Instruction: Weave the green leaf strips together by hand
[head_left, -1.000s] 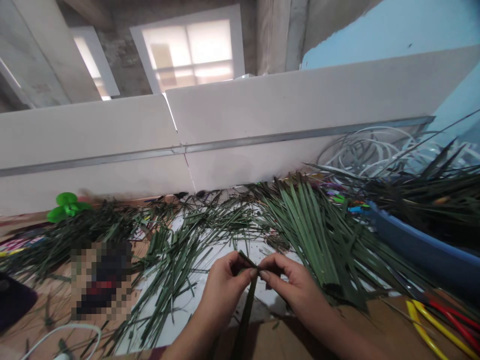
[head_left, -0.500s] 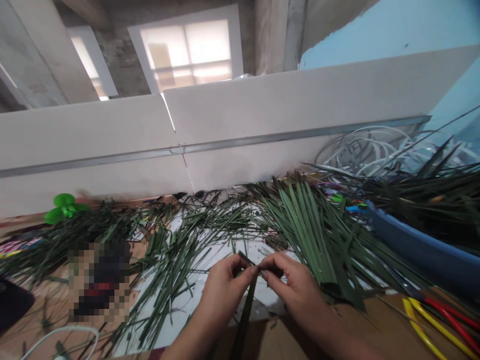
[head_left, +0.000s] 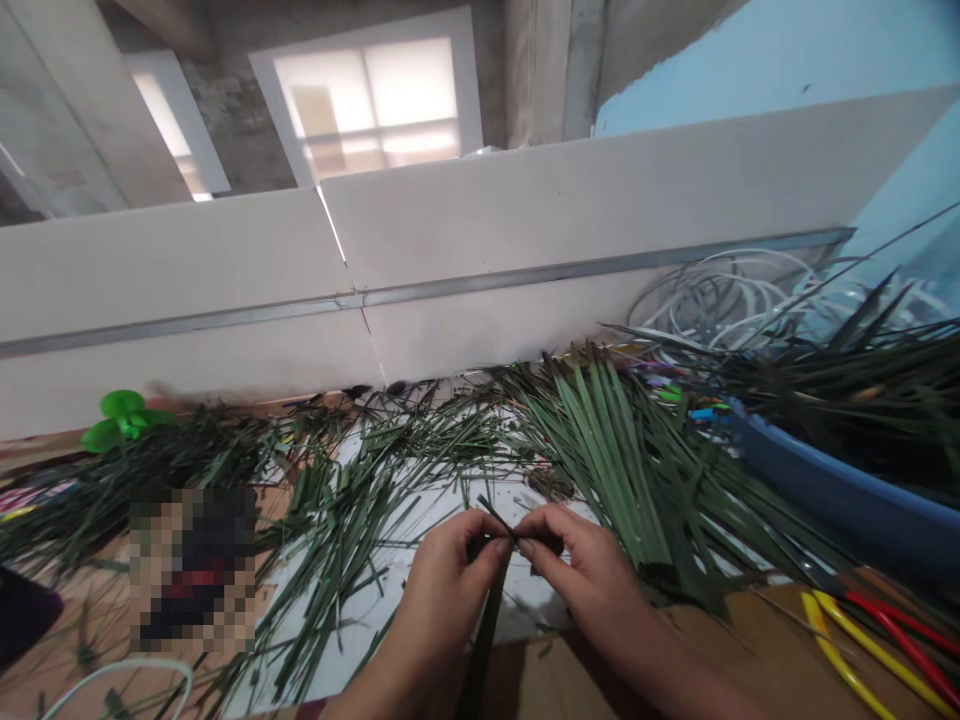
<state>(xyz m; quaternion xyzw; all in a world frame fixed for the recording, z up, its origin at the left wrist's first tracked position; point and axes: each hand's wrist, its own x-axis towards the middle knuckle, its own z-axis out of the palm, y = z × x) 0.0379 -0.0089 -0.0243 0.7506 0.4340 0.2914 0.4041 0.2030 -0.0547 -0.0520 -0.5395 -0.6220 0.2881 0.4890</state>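
Observation:
My left hand [head_left: 459, 565] and my right hand [head_left: 574, 560] meet fingertip to fingertip low in the middle of the view. Pinched between them is a long green leaf strip [head_left: 489, 625], whose wider part hangs down toward me. A short end of it sticks up past my left fingers. The exact spot where the fingers press together is partly hidden. Just right of my right hand lies a fanned bundle of long green leaves [head_left: 619, 450]. Cut leaf pieces [head_left: 341, 560] are strewn left of my left hand over a white sheet [head_left: 405, 590].
At the right stands a blue basin [head_left: 840, 475] heaped with dark leaves. Pliers with red and yellow handles [head_left: 862, 640] lie at lower right. A coil of white strapping [head_left: 720, 300] rests behind. A green fan-like object [head_left: 124, 420] is at left, before a pale partition [head_left: 487, 220].
Both hands keep their pinch on the leaf strip. The short upper end now stands out a little more above my left fingers. The view has shifted slightly.

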